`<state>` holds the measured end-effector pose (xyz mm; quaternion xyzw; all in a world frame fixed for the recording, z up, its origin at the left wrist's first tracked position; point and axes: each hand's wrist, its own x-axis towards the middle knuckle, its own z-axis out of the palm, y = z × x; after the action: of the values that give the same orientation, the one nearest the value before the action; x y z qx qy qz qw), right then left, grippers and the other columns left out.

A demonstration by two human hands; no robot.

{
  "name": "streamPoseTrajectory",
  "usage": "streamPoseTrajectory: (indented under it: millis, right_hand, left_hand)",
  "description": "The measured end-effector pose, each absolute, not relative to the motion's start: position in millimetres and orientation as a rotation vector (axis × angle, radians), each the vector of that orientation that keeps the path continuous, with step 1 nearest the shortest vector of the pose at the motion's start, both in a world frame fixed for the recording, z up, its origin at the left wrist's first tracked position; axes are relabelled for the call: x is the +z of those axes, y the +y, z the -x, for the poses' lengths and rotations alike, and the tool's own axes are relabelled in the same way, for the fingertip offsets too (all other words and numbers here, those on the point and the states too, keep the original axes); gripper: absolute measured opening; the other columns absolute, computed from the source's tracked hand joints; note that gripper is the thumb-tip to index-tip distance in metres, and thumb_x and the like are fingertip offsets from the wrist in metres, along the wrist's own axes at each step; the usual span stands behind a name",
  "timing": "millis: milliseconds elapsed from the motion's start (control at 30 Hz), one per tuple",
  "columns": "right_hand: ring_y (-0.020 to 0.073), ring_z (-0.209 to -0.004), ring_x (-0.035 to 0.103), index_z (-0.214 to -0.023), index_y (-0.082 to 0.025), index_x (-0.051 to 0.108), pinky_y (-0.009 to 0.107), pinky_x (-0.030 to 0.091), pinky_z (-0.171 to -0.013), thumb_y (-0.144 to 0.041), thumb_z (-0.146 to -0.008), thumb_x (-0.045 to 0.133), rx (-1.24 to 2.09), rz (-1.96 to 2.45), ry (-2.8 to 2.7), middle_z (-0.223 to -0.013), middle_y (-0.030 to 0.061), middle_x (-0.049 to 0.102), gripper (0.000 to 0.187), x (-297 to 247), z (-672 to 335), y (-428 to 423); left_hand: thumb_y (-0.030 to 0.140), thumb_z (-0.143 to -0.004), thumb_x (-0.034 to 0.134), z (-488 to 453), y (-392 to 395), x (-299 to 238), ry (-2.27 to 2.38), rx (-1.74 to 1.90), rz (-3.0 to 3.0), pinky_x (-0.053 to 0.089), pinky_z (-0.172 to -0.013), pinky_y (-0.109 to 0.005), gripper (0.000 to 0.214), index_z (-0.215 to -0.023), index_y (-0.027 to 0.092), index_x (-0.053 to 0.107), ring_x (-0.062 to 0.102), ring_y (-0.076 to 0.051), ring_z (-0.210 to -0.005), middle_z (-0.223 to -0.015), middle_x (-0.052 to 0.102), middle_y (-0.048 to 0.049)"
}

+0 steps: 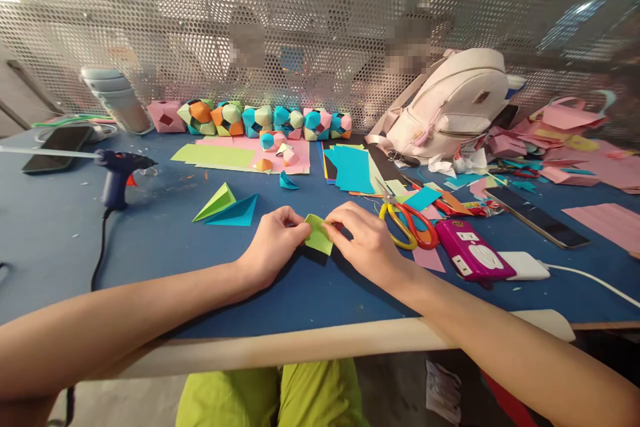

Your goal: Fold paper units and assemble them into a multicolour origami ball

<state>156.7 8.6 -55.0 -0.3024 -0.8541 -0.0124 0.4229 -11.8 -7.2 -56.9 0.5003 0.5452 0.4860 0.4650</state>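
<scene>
A small folded piece of light green paper [319, 235] lies on the blue table [165, 240] near its front edge, gripped from both sides. My left hand [273, 247] pinches its left edge with curled fingers. My right hand [363, 240] is closed on its right edge, fingers pressed on the fold. To the left of my left hand lie a folded green paper triangle [216, 202] and a folded blue paper triangle [237, 211].
A blue glue gun [120, 170] stands at the left, its cord trailing forward. Scissors [407, 223], a magenta device [470, 250] and a phone [537, 217] lie right of my hands. Folded paper balls [260, 120], coloured sheets [350, 170] and a white backpack [453, 107] sit behind.
</scene>
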Motion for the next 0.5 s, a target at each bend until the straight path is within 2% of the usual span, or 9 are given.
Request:
streamPoseTrajectory:
  millis: [267, 500]
  right_hand:
    - [0.0164, -0.079, 0.061, -0.092, -0.019, 0.061, 0.029, 0.052, -0.071, -0.008, -0.086, 0.046, 0.005, 0.65, -2.191, -0.086, 0.0073, 0.062, 0.019, -54.2, -156.2, 7.1]
    - [0.0135, -0.073, 0.058, -0.076, -0.018, 0.06, 0.026, 0.048, -0.068, -0.021, -0.088, 0.052, 0.521, 0.782, -2.016, -0.078, 0.0038, 0.06, 0.015, -44.1, -154.9, 5.6]
  left_hand:
    - [0.024, -0.061, 0.061, 12.0, -7.4, -54.9, 1.344, 1.196, -1.219, 0.031, -0.052, -0.023, 0.012, -0.06, 0.017, 0.051, 0.041, -0.009, -0.055, -0.058, 0.049, 0.0051]
    - [0.025, -0.063, 0.06, 11.6, -7.4, -52.5, 1.361, 1.181, -1.265, 0.034, -0.054, -0.023, 0.011, -0.062, 0.017, 0.053, 0.044, -0.01, -0.058, -0.06, 0.053, 0.0038]
